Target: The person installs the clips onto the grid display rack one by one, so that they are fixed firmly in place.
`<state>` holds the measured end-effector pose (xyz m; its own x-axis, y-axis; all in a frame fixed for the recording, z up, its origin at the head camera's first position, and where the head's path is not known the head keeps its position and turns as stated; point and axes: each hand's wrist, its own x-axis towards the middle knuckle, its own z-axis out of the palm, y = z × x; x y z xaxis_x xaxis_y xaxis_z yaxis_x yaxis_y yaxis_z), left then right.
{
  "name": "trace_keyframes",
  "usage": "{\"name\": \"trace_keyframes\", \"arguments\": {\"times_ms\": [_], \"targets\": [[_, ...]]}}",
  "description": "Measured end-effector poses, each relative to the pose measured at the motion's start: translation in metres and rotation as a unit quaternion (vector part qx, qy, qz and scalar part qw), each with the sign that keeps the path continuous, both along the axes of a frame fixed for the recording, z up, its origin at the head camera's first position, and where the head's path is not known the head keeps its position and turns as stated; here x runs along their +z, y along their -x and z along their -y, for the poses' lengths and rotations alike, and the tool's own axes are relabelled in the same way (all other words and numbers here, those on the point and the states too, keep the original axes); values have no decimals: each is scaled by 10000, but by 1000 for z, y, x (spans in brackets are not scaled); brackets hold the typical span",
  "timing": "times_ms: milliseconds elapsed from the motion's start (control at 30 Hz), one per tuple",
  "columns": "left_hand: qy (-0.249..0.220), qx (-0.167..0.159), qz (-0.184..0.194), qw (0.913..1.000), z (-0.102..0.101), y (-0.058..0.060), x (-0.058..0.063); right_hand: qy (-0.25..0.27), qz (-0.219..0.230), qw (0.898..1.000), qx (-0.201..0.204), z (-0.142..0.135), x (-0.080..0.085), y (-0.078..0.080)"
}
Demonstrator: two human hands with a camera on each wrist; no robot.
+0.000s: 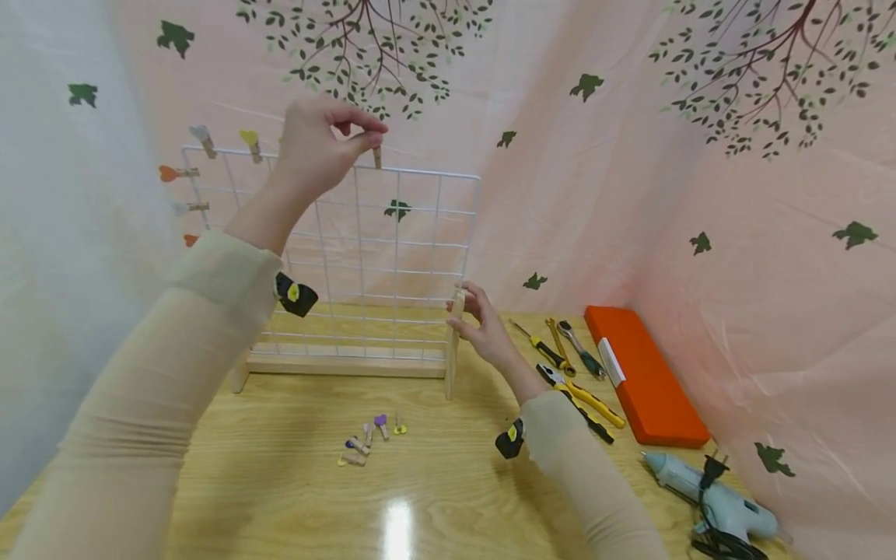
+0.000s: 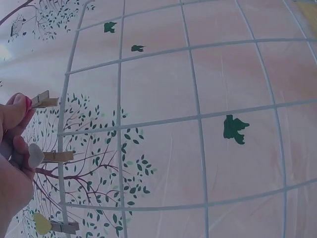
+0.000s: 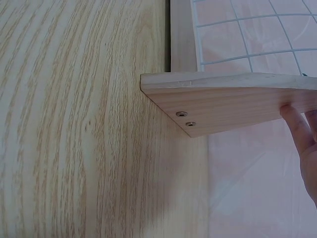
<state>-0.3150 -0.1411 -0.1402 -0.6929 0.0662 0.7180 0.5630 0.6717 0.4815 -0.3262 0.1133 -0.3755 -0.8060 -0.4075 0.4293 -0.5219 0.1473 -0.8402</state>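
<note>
By the left hand (image 1: 320, 146) a probably light, stiff-sprung clip (image 1: 378, 159) is pinched, best held at its outer end, while the right post (image 1: 451, 369) is gripped by the right hand (image 1: 488, 330).

The left hand (image 1: 318, 148) hides part of the wire grid (image 1: 360, 240).

Small craft/DIY work spot; home or studio, can't tell. Wood table (image 1: 280, 490) below left hand (image 1: 315, 148) and right hand (image 1: 488, 330), tree-print drape (image 1: 560, 194) behind both. Right of right hand: screwdriver (image 1: 546, 350), pliers (image 1: 595, 402), ratchet (image 1: 581, 350), orange case (image 1: 654, 381); glue gun (image 1: 735, 505) farther right.
</note>
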Motion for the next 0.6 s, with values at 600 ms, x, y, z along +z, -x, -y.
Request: {"name": "trace_keyframes", "arguments": {"times_ms": [600], "targets": [[737, 87, -336, 9967, 1, 3, -10, 64, -93, 9999, 54, 0, -2, 1]]}}
